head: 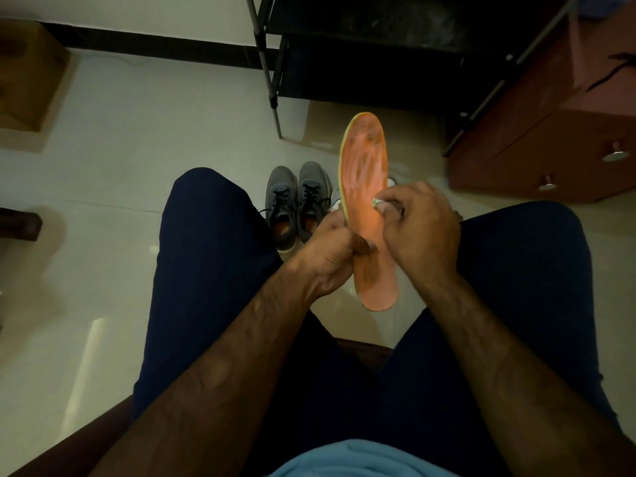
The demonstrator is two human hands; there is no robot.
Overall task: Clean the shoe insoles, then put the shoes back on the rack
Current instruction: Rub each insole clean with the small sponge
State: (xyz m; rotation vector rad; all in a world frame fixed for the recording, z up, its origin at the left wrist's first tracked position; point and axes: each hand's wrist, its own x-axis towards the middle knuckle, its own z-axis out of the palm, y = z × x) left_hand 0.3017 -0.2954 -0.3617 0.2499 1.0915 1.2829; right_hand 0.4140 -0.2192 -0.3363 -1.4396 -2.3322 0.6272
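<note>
An orange insole [365,173] with dark smudges is held up between my knees, toe end pointing away. My left hand [330,256] grips it near the heel, thumb across its top. My right hand [420,225] pinches a small pale cloth [378,202] against the insole's middle. A pair of grey lace-up shoes [296,204] stands on the floor just left of the insole. Part of a white shoe [390,182] shows behind the insole.
The black shoe rack [361,56] stands ahead on thin metal legs. A reddish-brown drawer cabinet [550,146] is at the right. A cardboard box [27,77] sits at the far left on the pale tiled floor [137,149].
</note>
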